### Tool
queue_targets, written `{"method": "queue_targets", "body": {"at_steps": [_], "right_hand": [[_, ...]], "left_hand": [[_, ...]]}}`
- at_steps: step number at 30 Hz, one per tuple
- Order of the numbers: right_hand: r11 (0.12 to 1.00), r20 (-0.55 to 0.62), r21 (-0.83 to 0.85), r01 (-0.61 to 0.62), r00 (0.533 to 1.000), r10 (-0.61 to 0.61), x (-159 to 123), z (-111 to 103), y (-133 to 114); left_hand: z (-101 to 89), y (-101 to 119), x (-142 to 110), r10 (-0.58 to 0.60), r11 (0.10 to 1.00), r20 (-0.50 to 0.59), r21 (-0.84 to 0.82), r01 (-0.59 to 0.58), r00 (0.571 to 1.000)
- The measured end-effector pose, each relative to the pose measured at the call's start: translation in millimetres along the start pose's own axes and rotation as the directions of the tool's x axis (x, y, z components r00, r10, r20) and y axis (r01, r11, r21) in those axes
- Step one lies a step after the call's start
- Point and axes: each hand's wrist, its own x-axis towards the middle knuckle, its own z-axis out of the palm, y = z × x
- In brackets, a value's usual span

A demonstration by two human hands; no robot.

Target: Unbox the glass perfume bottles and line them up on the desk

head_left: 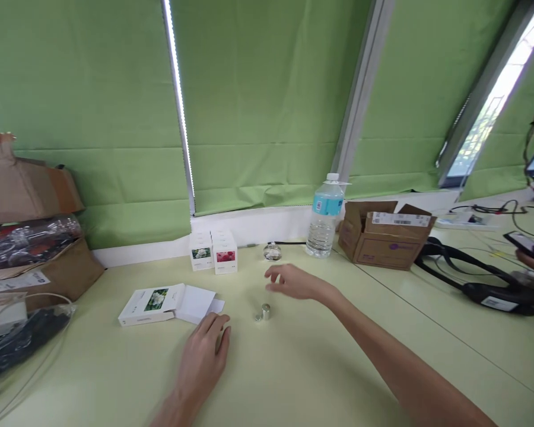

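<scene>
My left hand (203,351) rests on the table, fingers loosely bent and thumb apart, holding nothing. Its fingertips are close to the open flap of a white carton (150,304) with a white-flower picture, which lies flat with folded white paper (196,303) at its open end. My right hand (292,281) hovers over the table with curved, parted fingers and nothing between them. Just below it stand a shiny silver cap (266,311) and, beside that, a smaller silvery piece (257,318). Beyond the right hand sits a squat clear glass bottle (272,252).
Small white boxes (225,261) with flower pictures stand by the wall. A large water bottle (324,222) and an open cardboard box (380,246) are at back right, near a black headset (493,290). Cartons (66,270) and bagged cables fill the left. Another person's hand holds a phone (529,248).
</scene>
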Motion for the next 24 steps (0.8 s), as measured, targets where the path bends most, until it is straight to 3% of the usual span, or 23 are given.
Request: {"method": "queue_targets", "body": {"at_steps": [3,6,10,14,19,24], "right_hand": [[0.994,0.215,0.019,0.109,0.970,-0.110,-17.7,8.5,-19.6],[0.986,0.232,-0.118,0.121,0.968,-0.092,-20.9,20.7,-28.7],[0.975,0.126,-0.216,0.048,0.992,-0.021,-6.6,27.6,-18.8],[0.946,-0.032,-0.307,-0.106,0.994,0.101,21.8,23.1,1.4],[0.908,-0.221,-0.316,-0.274,0.952,0.211,48.2,23.7,17.1],[0.898,-0.323,-0.251,-0.361,0.906,0.274,41.5,31.2,30.2]], "left_hand": [[0.3,1.4,0.1,-0.048,0.999,0.050,0.022,0.047,0.998],[0.0,3.5,-0.1,-0.054,0.998,0.071,0.037,0.051,0.996],[-1.3,5.8,-0.3,-0.014,0.999,0.077,0.049,0.010,0.997],[-2.9,7.2,-0.5,0.011,0.998,0.070,0.062,-0.016,0.997],[-2.4,7.5,0.4,0.025,0.998,0.065,0.064,-0.029,0.998],[-0.5,5.3,-0.1,0.021,0.998,0.073,0.060,-0.025,0.997]]}}
